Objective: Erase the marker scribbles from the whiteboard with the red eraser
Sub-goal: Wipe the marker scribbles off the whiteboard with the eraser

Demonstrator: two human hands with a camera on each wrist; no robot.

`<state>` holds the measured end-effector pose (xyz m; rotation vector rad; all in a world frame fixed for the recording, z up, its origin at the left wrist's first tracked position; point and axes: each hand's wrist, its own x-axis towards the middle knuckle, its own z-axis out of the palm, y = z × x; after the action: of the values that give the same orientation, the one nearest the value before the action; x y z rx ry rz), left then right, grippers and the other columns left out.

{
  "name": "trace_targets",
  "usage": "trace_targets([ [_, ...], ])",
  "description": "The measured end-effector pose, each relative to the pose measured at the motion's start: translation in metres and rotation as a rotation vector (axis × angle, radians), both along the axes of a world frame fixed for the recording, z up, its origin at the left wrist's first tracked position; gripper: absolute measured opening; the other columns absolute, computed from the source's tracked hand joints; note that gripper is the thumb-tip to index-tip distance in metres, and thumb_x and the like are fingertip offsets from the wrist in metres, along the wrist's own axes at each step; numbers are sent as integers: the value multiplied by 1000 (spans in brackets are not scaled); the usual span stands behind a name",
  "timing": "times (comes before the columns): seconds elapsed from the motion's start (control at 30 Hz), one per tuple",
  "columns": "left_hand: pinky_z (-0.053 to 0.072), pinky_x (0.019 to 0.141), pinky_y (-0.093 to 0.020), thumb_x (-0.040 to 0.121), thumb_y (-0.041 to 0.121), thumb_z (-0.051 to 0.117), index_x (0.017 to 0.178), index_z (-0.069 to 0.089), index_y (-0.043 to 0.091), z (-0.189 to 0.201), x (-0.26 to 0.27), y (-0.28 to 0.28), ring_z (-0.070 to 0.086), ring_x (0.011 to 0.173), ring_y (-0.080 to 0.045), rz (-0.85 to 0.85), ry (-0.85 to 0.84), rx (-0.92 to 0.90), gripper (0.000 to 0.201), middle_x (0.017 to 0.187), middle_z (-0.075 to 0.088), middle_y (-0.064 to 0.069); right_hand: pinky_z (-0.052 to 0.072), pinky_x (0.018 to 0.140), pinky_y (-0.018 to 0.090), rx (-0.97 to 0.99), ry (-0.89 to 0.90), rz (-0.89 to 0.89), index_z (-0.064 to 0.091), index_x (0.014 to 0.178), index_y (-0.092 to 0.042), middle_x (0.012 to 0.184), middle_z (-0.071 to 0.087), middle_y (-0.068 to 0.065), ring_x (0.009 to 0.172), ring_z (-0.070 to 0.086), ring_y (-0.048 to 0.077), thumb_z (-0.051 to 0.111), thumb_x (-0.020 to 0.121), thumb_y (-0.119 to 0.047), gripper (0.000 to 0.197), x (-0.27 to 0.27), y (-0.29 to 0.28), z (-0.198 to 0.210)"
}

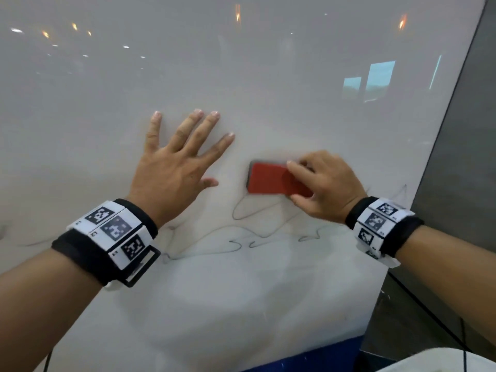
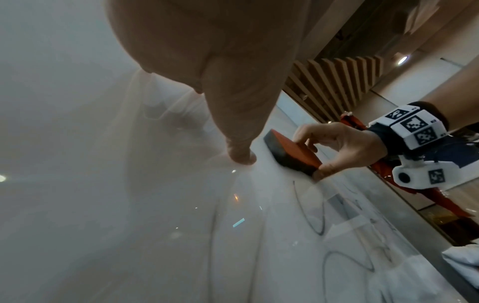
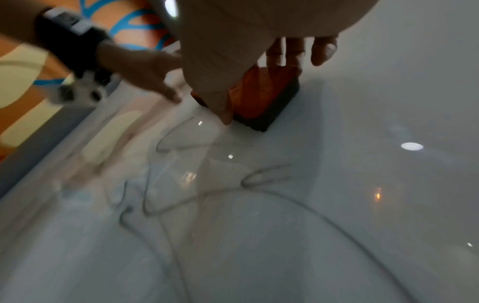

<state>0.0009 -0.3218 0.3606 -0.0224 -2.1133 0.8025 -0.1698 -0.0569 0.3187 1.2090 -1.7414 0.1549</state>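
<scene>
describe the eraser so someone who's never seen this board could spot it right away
Start from the big white whiteboard that fills the view, then look right of centre, just above the dark marker scribbles. The eraser is the flat red block with a dark underside, pressed to the board and gripped by the right hand. It is the only red thing there; the left hand beside it lies flat and spread.

Head view: even, moderate light. The whiteboard (image 1: 268,76) is glossy and carries glare, with ceiling-lamp spots toward its upper left edge and window reflections toward its upper right. Soft shadow pools near its lower edge. Wrist views are dimmer and hazy. The right wrist view is motion-blurred (worst at left), with strong wide-angle bending at the margins.
</scene>
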Motion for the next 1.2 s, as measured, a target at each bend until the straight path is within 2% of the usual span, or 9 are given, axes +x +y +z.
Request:
trace_targets([
  [0.13,16,111,-70,82,52,70,153,30,30,2,13,-18,21,149,-27,16,19,25,85,163,19,-7,44,65,40,-118,-59,-15,64,117,-7,100,59,13,82,53,32,78,66,-35,59,12,-13,-8],
  [0.23,16,111,-70,82,52,69,153,30,31,2,18,-25,21,149,-27,14,23,22,84,163,19,-7,43,65,39,57,-35,18,66,116,-6,98,60,13,80,55,33,75,68,-32,54,20,-23,-33],
  [0.3,15,111,-70,82,52,68,153,29,31,2,19,-27,20,149,-27,12,24,29,83,163,18,-7,43,65,40,99,-7,25,66,116,-7,98,60,13,80,54,32,72,70,-31,53,21,-23,-24],
  [0.5,14,112,-70,84,53,66,154,27,31,0,22,-32,18,150,-27,14,23,39,82,164,16,-7,43,66,40,-139,-79,-55,65,115,-9,98,56,12,80,51,31,78,65,-33,58,29,-28,10],
  [0.7,15,111,-71,84,54,65,154,27,31,-1,31,-42,18,150,-27,26,33,49,83,164,15,-6,41,64,37,152,24,3,65,114,-9,97,59,11,80,52,30,73,64,-32,56,42,-46,-18],
  [0.83,16,109,-71,87,55,62,155,25,31,-5,41,-55,19,149,-28,45,46,62,81,164,14,-7,42,64,38,-21,-34,-22,65,116,-10,97,58,11,82,51,31,75,66,-35,57,49,-60,13],
  [0.93,16,109,-71,88,54,62,155,25,31,-8,49,-66,20,149,-28,50,53,72,80,164,15,-7,45,65,38,-108,-88,-10,64,119,-7,100,57,12,84,51,31,78,65,-36,62,61,-79,8],
  [1.1,18,110,-70,89,55,60,155,25,31,-12,61,-82,22,149,-28,67,61,56,79,164,17,-7,46,66,41,142,15,81,59,124,-6,110,58,12,91,54,33,72,69,-31,62,72,-100,-22],
  [1.2,19,111,-69,89,54,60,155,26,31,-13,65,-88,23,148,-28,60,64,50,77,163,18,-7,46,67,41,70,29,73,60,126,-6,110,59,12,91,52,33,73,70,-32,63,73,-106,0],
])
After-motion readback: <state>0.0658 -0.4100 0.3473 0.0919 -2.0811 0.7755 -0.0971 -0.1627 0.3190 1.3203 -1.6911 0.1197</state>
